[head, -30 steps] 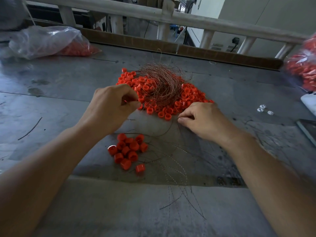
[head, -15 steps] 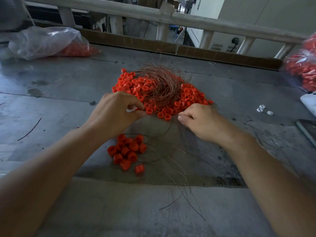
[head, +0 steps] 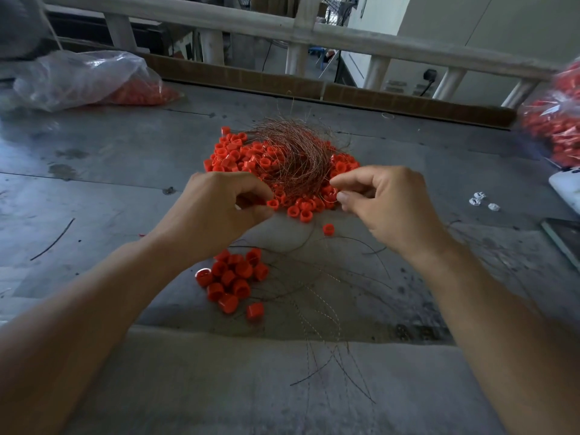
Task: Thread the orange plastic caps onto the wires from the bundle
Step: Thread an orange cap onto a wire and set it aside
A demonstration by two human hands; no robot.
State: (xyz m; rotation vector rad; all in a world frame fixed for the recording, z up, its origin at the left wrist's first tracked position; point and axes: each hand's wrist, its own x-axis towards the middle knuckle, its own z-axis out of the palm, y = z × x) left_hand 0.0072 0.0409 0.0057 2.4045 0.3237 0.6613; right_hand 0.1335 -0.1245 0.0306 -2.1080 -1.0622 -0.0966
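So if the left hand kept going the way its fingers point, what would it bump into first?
Probably the orange cap right at the left hand's fingertips, at the edge of the big cap pile. It may already be touching it; depth is hard to judge.

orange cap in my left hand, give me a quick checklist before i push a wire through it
1. Cap gripped: ok. The left hand pinches an orange cap at its fingertips.
2. Wire in the right hand: cannot tell. Thumb and forefinger are pinched together, but no strand shows between them.
3. Wire tip lined up with the cap's hole: cannot tell. Too thin to see.
4. Hands close enough: ok. Both are raised over the near edge of the loose cap pile, with a gap between them.
5. Wire bundle within reach: ok. It lies on the pile just beyond the fingers.
6. Finished caps out of the way: ok. They lie nearer the body, below the hands.
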